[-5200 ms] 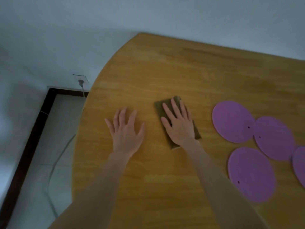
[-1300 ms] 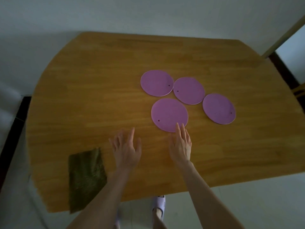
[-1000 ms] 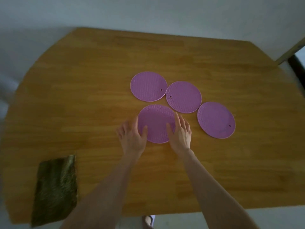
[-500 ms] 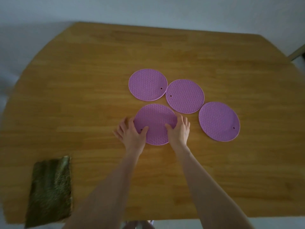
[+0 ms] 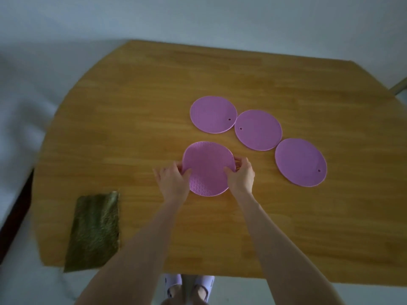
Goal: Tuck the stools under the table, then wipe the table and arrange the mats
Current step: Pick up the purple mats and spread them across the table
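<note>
Several round purple mats lie on the wooden table (image 5: 132, 111). The nearest mat (image 5: 208, 166) is pinched at its left edge by my left hand (image 5: 172, 180) and at its right edge by my right hand (image 5: 241, 176); its far edge tilts up off the wood. Behind it, lying flat, are a far-left mat (image 5: 212, 114), a middle mat (image 5: 258, 129) and a right mat (image 5: 300, 161). A folded olive-green cloth (image 5: 94, 231) rests on the table's near left corner, overhanging the edge. No stools are in view.
A pale wall runs behind the table. White slippers (image 5: 189, 285) show on the floor below the near edge. A dark skirting strip (image 5: 15, 221) lies at the left, and a grey frame (image 5: 399, 86) at the far right.
The cloth was left at the table's near left corner. Both hands moved to the nearest mat, closed on its two sides and lifted its far edge off the table.
</note>
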